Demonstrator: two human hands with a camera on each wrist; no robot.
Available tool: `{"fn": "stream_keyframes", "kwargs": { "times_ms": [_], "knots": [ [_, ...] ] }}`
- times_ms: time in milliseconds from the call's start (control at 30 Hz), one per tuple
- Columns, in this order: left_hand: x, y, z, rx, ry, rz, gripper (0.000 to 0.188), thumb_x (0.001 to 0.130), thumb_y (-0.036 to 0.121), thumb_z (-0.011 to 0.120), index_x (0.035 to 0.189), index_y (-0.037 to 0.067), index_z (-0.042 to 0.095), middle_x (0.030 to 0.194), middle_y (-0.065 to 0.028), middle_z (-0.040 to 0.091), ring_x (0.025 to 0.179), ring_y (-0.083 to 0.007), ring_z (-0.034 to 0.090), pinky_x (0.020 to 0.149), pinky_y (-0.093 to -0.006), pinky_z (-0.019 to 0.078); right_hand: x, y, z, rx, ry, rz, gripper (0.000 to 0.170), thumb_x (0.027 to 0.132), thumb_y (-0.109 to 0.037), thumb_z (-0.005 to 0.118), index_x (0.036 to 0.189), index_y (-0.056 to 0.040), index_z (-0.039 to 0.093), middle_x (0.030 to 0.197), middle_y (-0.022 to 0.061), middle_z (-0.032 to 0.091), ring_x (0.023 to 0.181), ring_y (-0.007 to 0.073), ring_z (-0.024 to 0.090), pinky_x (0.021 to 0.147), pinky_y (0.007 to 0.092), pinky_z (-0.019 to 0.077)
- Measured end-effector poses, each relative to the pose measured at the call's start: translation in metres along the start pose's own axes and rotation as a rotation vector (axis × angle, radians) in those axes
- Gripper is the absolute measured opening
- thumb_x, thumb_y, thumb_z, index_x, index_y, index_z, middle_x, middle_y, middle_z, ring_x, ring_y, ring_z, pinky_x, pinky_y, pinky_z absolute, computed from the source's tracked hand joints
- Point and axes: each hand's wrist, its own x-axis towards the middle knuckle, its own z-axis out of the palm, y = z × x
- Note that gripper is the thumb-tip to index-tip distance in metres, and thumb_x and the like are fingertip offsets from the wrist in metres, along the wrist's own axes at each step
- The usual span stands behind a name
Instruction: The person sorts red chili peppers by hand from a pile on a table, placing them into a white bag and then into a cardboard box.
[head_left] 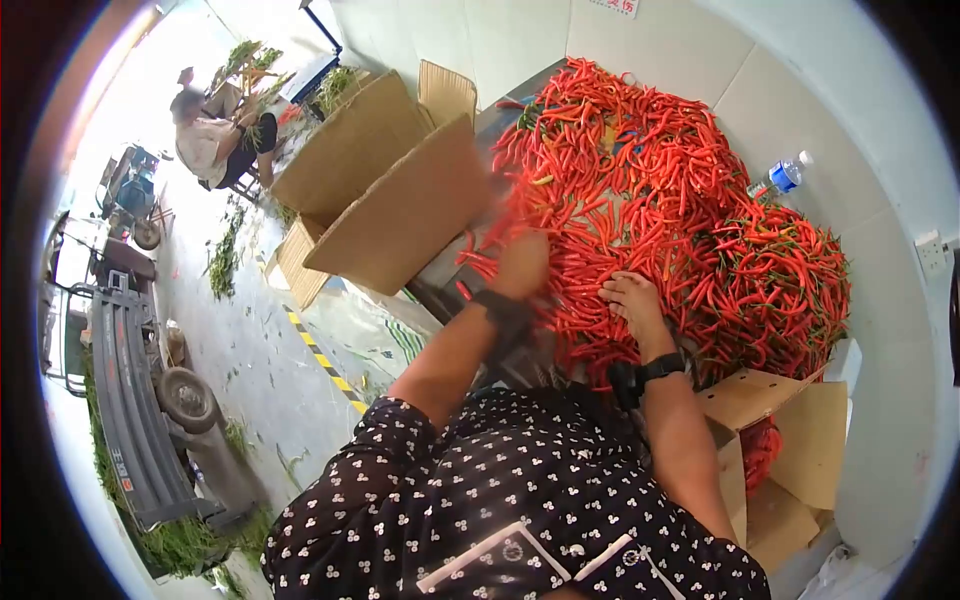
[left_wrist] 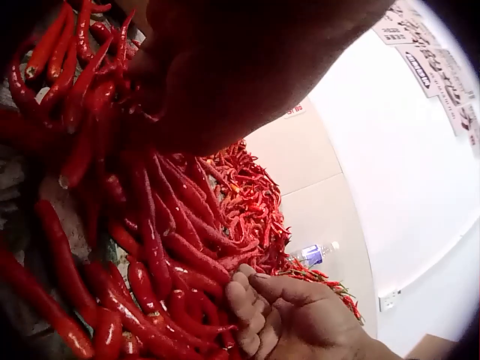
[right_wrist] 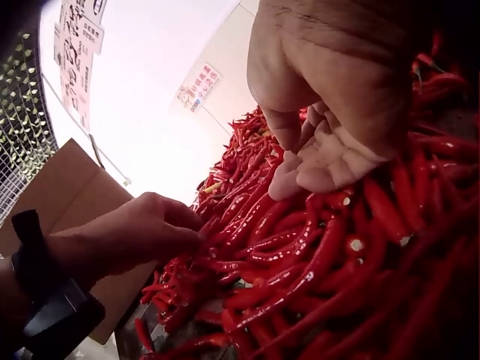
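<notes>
Red chili peppers [head_left: 590,250] cover the worktop in a broad heap. My left hand [head_left: 525,265], blurred by motion, is at the heap's left side beside an open cardboard box [head_left: 405,210]. Its fingers bend down around a bunch of chilies [left_wrist: 75,75]; a red blur shows just beyond them in the head view. My right hand [head_left: 637,303] rests on the near part of the heap. In the right wrist view, the right hand [right_wrist: 330,112] has loosely curled fingers, with its fingertips [right_wrist: 315,178] on the peppers and nothing visible between them and the thumb.
A second cardboard box [head_left: 800,460] with red contents stands at my right. Greener-stemmed chilies [head_left: 780,280] are piled near a water bottle [head_left: 785,175] by the wall. On the left floor are a grey cart [head_left: 135,400] and a seated person [head_left: 220,140].
</notes>
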Motion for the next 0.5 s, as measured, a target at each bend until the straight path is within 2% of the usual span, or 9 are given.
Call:
{"fn": "stream_keyframes", "kwargs": {
  "times_ms": [100,200,300,400,467,500],
  "knots": [
    [-0.004,0.001,-0.004,0.007,-0.007,0.048,0.019,0.068,0.005,0.053,0.086,-0.001,0.056,0.087,-0.0192,0.058,0.078,-0.0317,0.059,0.066,-0.0407,0.049,0.002,0.001,0.0,-0.037,0.033,0.015,0.024,0.084,-0.018,0.054,0.102,-0.0029,0.051,0.087,0.0097,0.061,0.073,0.0188,0.063,0.053,0.0244,0.0439],
    [-0.01,-0.002,-0.002,-0.105,-0.006,-0.002,0.017,0.066,0.007,0.055,0.081,-0.002,0.058,0.081,-0.0193,0.059,0.077,-0.0324,0.059,0.066,-0.0399,0.0488,0.003,0.006,-0.002,0.001,-0.006,-0.018,0.024,0.085,-0.018,0.052,0.102,-0.0021,0.051,0.087,0.0097,0.061,0.072,0.0189,0.063,0.052,0.0242,0.0439],
    [-0.014,-0.008,0.001,-0.102,-0.099,0.022,0.016,0.066,0.009,0.056,0.078,-0.001,0.058,0.079,-0.0188,0.06,0.075,-0.0326,0.059,0.066,-0.0406,0.0482,0.002,0.005,-0.004,0.016,0.002,-0.019,0.022,0.086,-0.017,0.051,0.102,-0.0022,0.051,0.086,0.0097,0.062,0.073,0.0189,0.063,0.052,0.0238,0.0444],
    [-0.019,-0.016,-0.002,-0.252,-0.181,0.137,0.014,0.068,0.01,0.057,0.078,0.0,0.059,0.074,-0.0158,0.06,0.071,-0.0274,0.06,0.062,-0.0377,0.0475,0.003,0.004,-0.008,0.063,-0.076,-0.016,0.023,0.086,-0.019,0.052,0.103,-0.0033,0.051,0.086,0.0083,0.061,0.072,0.0181,0.062,0.054,0.0239,0.0453],
    [-0.022,-0.008,-0.021,-0.706,-0.279,-0.038,0.016,0.07,0.013,0.058,0.079,0.0,0.058,0.071,-0.0133,0.059,0.066,-0.0215,0.059,0.06,-0.0337,0.0462,-0.003,-0.001,-0.003,0.069,-0.167,-0.021,0.024,0.086,-0.02,0.053,0.104,-0.0048,0.052,0.085,0.0068,0.06,0.069,0.0165,0.061,0.054,0.0243,0.0458],
    [-0.021,-0.006,-0.019,-0.71,-0.281,-0.04,0.016,0.07,0.013,0.058,0.079,0.0,0.058,0.071,-0.0133,0.059,0.066,-0.0215,0.059,0.06,-0.0337,0.0462,-0.005,-0.004,0.001,0.066,-0.165,-0.018,0.024,0.086,-0.02,0.053,0.104,-0.0048,0.052,0.085,0.0068,0.06,0.069,0.0165,0.061,0.054,0.0243,0.0458]
  ]
}}
